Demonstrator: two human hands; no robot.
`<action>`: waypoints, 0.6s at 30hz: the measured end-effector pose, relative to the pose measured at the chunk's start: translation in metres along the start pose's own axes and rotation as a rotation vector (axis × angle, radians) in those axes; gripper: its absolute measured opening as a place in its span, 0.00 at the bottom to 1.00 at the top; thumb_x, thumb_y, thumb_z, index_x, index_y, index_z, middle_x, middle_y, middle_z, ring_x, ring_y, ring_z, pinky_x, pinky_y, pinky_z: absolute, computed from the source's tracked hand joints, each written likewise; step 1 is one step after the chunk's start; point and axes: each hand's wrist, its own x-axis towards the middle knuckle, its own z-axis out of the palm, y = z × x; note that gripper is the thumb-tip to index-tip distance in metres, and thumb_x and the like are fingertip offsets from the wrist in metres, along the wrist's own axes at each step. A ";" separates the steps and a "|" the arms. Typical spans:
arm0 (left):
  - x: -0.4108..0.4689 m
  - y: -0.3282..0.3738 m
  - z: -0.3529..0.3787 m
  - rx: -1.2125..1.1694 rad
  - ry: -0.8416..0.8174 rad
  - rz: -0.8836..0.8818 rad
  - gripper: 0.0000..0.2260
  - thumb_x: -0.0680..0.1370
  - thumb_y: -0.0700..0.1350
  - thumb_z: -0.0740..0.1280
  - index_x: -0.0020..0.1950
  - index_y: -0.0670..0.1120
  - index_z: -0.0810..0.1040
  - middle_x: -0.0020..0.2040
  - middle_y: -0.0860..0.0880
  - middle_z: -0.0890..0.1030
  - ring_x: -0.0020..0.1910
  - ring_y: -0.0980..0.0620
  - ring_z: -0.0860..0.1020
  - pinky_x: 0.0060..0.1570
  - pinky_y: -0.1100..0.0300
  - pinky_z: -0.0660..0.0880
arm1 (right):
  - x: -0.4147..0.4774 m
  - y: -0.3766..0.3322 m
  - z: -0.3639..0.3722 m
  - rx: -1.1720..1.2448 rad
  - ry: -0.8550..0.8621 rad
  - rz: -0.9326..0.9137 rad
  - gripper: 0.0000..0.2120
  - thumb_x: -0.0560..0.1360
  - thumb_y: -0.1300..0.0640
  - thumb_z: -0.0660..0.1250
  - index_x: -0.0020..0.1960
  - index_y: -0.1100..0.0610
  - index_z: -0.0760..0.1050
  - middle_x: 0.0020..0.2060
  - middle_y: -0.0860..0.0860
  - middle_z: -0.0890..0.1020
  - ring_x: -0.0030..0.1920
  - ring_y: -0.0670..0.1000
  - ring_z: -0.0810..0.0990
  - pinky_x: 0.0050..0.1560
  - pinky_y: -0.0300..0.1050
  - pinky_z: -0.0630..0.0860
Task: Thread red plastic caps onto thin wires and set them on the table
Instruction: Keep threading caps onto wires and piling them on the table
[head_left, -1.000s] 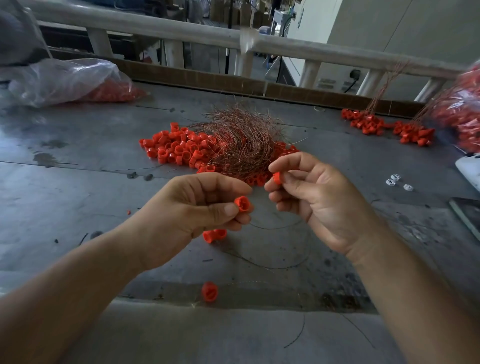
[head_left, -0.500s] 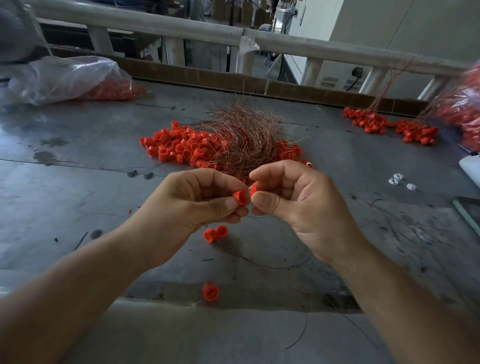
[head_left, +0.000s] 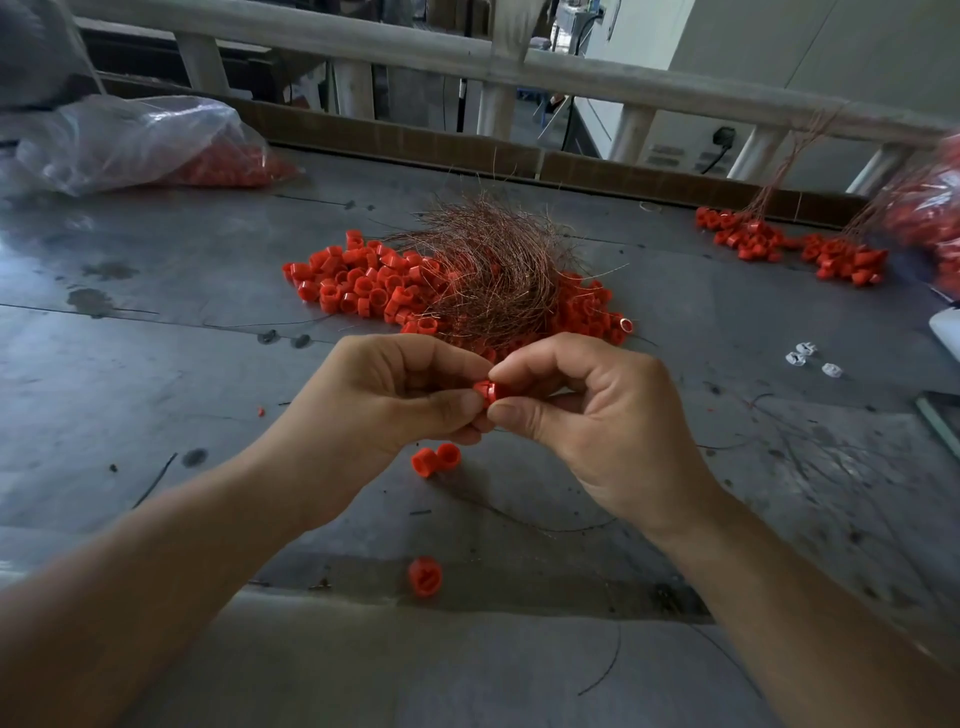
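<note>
Centre frame, fingertips together: the left hand pinches a red cap between thumb and curled fingers, and the right hand meets it, thumb and forefinger closed on the cap's other side. Whether a wire runs between them is too fine to tell.

Just below the hands, two loose caps lie touching on the grey table, and a single cap sits lower, near the table's front edge. A stray wire curls below the right hand.

Above the hands, a tangle of copper wires lies on a pile of caps. Upper right, threaded bunches lie with their wires fanning upward. Right of centre, small white clips. Upper left, a clear plastic bag of caps.
</note>
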 end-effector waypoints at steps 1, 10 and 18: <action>0.000 0.000 0.000 0.002 -0.003 -0.005 0.09 0.60 0.40 0.69 0.37 0.47 0.84 0.34 0.45 0.83 0.32 0.53 0.81 0.34 0.67 0.77 | 0.000 0.000 0.000 -0.008 -0.002 -0.003 0.11 0.65 0.63 0.73 0.41 0.49 0.78 0.39 0.48 0.82 0.40 0.46 0.82 0.44 0.43 0.80; -0.001 0.002 0.000 -0.016 -0.027 -0.043 0.09 0.58 0.42 0.70 0.37 0.47 0.84 0.33 0.44 0.83 0.31 0.53 0.81 0.32 0.67 0.76 | -0.001 -0.004 -0.001 -0.061 0.022 -0.040 0.12 0.64 0.62 0.74 0.40 0.47 0.76 0.37 0.43 0.81 0.38 0.43 0.81 0.41 0.35 0.78; -0.002 0.000 0.001 0.061 0.016 0.004 0.08 0.60 0.39 0.68 0.37 0.44 0.82 0.32 0.44 0.83 0.30 0.53 0.81 0.31 0.67 0.76 | -0.002 0.000 0.002 -0.092 0.051 -0.072 0.07 0.64 0.62 0.75 0.41 0.56 0.81 0.36 0.46 0.81 0.38 0.44 0.80 0.40 0.34 0.77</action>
